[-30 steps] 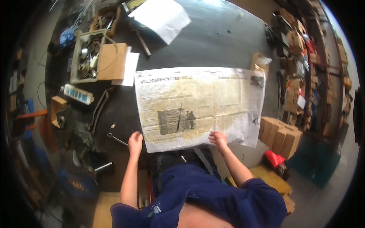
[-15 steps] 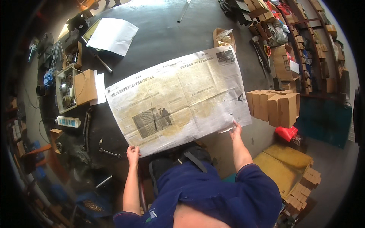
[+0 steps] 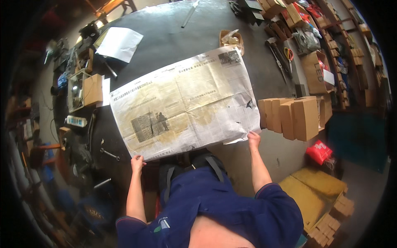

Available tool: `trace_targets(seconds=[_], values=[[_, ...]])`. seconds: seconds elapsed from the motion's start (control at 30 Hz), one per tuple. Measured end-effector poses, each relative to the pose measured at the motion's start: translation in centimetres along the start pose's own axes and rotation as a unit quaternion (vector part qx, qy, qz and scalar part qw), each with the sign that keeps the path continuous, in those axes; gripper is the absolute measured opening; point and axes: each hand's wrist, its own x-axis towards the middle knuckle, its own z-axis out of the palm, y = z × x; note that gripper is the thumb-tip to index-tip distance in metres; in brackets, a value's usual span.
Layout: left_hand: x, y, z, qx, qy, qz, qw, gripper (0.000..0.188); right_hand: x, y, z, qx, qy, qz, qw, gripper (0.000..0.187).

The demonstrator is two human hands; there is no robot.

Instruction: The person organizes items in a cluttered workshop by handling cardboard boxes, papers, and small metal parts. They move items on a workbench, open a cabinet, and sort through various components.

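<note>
A large sheet of newspaper (image 3: 198,95) is spread open in front of me, covering part of the dark table. Yellowish stains run over its middle, and a few small torn spots show toward its right side. My left hand (image 3: 137,162) pinches the sheet's near left corner. At the near right corner, my right hand (image 3: 254,139) grips the paper, where a flap of the edge hangs loose. The near edge of the sheet reaches out over my lap. What lies beneath the paper is hidden.
Several brown cardboard boxes (image 3: 295,118) stand in a row just right of the newspaper. To the left are a bin of parts (image 3: 76,93), a power strip (image 3: 76,121) and a wrench (image 3: 109,154). Scissors (image 3: 288,54) and a small open carton (image 3: 231,40) lie beyond.
My view has turned a little, so the surroundings have shifted in the picture. Both hands keep their hold on the newspaper's near corners, and the sheet stays spread.
</note>
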Motion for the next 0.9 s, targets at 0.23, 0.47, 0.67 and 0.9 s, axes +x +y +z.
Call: trace_targets(seconds=[0.23,0.47,0.67,0.9], values=[[-3.5,-0.7,2.7,-0.105,0.003,0.009,0.994,0.029,-6.3,-8.9,-3.0,0.035,-0.043,-0.279,0.959,0.033],[-5.2,-2.4,3.9,-0.127,0.020,0.096,0.987,0.025,-21.5,-29.8,-2.8,0.181,-0.310,-0.542,0.760,0.046],[-6.2,3.0,2.2,-0.010,0.021,0.312,0.950,0.035,-35.8,-39.8,-1.7,0.291,-0.499,-0.700,0.419,0.050],[-5.6,5.6,3.1,0.033,0.000,0.306,0.951,0.034,-31.9,-39.5,-2.0,0.170,-0.507,-0.654,0.535,0.046]])
